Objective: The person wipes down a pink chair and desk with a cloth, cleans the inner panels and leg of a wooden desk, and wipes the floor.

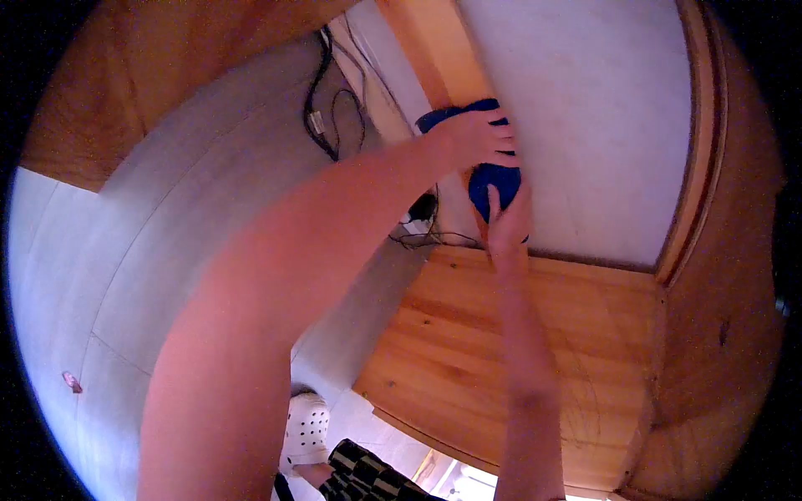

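Note:
A dark blue cloth point(494, 185) lies over a wooden ledge beside the white wall. My left hand point(480, 140) rests on its upper part with the fingers spread toward the right. Lower down, my right hand point(510, 221) holds the cloth's lower edge, the thumb on top of the blue and the other fingers mostly hidden beneath or behind it. The two hands are close together but apart. Part of the cloth shows above my left hand.
Black cables point(338, 117) and a dark plug point(423, 206) lie left of the ledge. A wooden board point(518, 326) spans below my hands. Wooden furniture point(109, 92) stands upper left, a wooden frame point(697, 150) right. A white perforated clog point(307, 427) is on the floor.

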Tool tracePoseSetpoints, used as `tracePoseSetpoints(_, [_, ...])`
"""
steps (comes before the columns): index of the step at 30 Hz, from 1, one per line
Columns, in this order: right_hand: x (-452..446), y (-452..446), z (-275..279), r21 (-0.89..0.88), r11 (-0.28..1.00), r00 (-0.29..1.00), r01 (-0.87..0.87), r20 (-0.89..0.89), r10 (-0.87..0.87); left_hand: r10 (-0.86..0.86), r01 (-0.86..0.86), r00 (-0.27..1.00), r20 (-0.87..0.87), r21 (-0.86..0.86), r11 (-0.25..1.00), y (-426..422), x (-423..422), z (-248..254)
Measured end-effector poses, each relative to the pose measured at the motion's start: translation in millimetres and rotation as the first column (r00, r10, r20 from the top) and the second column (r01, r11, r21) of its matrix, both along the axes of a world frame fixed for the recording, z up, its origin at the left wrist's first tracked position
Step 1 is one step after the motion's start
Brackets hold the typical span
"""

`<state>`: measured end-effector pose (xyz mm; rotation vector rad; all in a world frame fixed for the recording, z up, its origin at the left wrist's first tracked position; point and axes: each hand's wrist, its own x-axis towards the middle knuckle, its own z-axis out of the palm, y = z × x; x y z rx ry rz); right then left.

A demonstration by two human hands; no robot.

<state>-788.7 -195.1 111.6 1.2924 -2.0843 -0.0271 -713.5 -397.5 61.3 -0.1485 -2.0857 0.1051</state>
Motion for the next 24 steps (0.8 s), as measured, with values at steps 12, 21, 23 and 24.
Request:
tracePoseSetpoints(12, [19,-78,3,0.072,0.997,0.998,0.035,0.046,-0.038,0.031,-0.028,0.995,0.098,-0.03,0.999,-76,23,1])
tracePoseSetpoints(21, [30,-143,8,0.08,0.996,0.998,-0.027,0.066,0.022,0.169,-0.18,0.973,0.157,0.052,0.982,-119,49,5])
tracePoseSetpoints(23, [45,-173,10,0.089,0.996,0.994,-0.017,0.107,0.007,0.213,-0.22,0.972,0.1,0.063,0.974,-142,51,0])
tracePoseSetpoints(24, [49,-187,9,0.093,0.996,0.993,-0.014,0.118,0.003,0.257,-0.259,0.966,0.038,0.078,0.963,-153,49,-5])
